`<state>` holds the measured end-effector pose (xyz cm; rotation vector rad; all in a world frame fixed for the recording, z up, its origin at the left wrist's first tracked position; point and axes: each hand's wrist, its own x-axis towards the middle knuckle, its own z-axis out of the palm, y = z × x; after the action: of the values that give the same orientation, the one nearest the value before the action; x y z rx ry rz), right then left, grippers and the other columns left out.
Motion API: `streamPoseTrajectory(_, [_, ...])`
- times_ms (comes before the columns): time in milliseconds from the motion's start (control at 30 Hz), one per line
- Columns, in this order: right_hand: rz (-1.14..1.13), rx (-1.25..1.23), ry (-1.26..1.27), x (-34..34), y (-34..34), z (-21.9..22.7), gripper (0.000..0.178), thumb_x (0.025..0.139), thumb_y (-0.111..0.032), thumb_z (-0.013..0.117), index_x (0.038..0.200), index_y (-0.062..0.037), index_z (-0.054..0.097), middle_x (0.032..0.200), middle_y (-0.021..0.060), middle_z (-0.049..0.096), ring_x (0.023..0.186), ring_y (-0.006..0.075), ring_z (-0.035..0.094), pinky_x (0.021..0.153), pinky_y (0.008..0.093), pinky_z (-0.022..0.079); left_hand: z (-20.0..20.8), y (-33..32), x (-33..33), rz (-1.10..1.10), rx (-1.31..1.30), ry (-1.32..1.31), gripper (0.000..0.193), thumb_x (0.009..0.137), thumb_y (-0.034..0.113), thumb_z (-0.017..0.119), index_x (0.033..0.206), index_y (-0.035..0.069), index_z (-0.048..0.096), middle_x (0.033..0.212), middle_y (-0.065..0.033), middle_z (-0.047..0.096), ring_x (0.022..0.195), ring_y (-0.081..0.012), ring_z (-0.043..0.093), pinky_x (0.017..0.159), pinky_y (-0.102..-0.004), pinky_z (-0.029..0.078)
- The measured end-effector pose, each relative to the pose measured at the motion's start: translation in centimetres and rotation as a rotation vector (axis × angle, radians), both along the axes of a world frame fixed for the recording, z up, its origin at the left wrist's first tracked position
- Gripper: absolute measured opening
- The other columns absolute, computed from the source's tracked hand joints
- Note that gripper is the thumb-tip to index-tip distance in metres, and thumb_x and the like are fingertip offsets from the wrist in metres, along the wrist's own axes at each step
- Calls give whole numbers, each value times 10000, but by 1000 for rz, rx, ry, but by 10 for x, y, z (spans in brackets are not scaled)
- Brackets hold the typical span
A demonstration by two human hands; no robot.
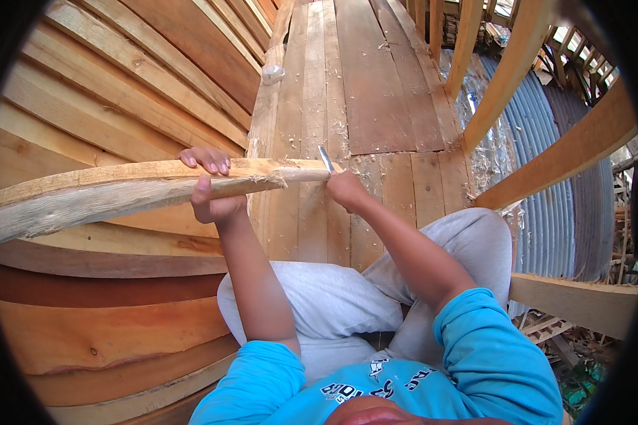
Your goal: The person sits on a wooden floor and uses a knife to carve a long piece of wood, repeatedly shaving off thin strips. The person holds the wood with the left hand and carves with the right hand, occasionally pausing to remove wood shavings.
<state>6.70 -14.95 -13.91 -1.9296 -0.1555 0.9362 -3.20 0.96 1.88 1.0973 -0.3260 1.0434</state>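
Observation:
A long pale wooden beam point(113, 185) reaches in from the left edge and lies crosswise before me. Its right end is whittled thinner, with a rough step of splintered wood where the cut part begins. My left hand point(209, 185) is closed around the beam, with fingers over the far side and thumb on the near side. At the thin end, my right hand point(345, 190) is closed on a knife point(325, 159). The blade points away from me and crosses the wood close to its tip. The knife's handle is hidden inside my fist.
Wood shavings are scattered over the plank floor point(376, 92). A wall of overlapping boards point(106, 297) rises on the left, with a small clear container point(272, 74) near its foot. On the right are wooden railing posts point(503, 78) and corrugated metal sheets point(539, 177) beyond. My folded legs point(319, 297) are below.

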Motion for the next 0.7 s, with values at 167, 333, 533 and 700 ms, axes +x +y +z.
streamPoseTrajectory(167, [57, 102, -34, -14, 10, 23, 540, 1033, -370, 353, 1008, 121, 575, 786, 221, 634, 604, 319, 647, 518, 457, 509, -1, 0, 2, 38, -12, 14, 353, 700, 223, 629, 970, 123, 425, 739, -20, 458, 660, -134, 460, 685, -286, 394])
streamPoseTrajectory(333, [-50, 61, 73, 7, 1, -10, 549, 1039, -376, 335, 949, 109, 574, 732, 186, 615, 561, 288, 624, 491, 437, 496, 1, -4, 8, -29, -2, -5, 357, 700, 190, 617, 987, 108, 423, 767, -45, 472, 681, -153, 479, 690, -291, 408])
streamPoseTrajectory(533, [83, 203, 16, -30, 17, 63, 574, 1038, -408, 345, 869, 83, 589, 639, 145, 580, 539, 262, 602, 493, 428, 482, -4, 5, 0, -26, -4, -3, 328, 720, 203, 612, 980, 122, 429, 748, -26, 454, 669, -140, 464, 688, -289, 393])
streamPoseTrajectory(700, [-2, 73, -63, -2, 1, 12, 580, 1038, -421, 351, 781, 50, 572, 660, 143, 592, 547, 266, 602, 505, 435, 478, 1, -1, 5, -21, -11, -2, 331, 713, 211, 615, 967, 121, 423, 745, -27, 450, 672, -140, 458, 682, -293, 392])
